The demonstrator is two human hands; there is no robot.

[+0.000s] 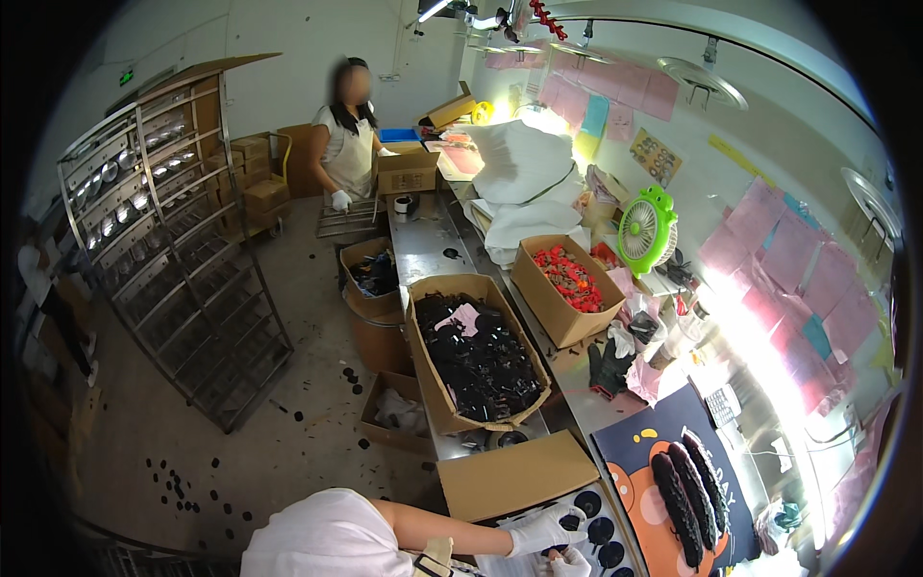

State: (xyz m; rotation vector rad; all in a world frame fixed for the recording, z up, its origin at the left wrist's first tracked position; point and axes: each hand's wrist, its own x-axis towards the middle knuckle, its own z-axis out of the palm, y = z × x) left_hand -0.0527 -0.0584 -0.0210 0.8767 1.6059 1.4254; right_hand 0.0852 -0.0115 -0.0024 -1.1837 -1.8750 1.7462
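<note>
My left hand (544, 532), in a white glove, reaches in from the lower edge over a shallow cardboard box. Its fingers are closed on a black round piece (570, 522). Close beside it, partly cut off by the lower edge, is my right hand (569, 564), also gloved in white. Its fingertips are pinched together, and what they hold is too small to make out. Several more black round pieces (601, 531) lie spaced out on a white layer in the box, whose brown flap (519, 473) stands folded out on the far side.
A dark mat (630, 444) with three long black stacks (694, 492) lies to the right. Beyond are a carton of black parts (481, 361), a carton of red parts (567, 279) and a green fan (648, 231). A metal rack (173, 250) and a co-worker (346, 144) stand farther off.
</note>
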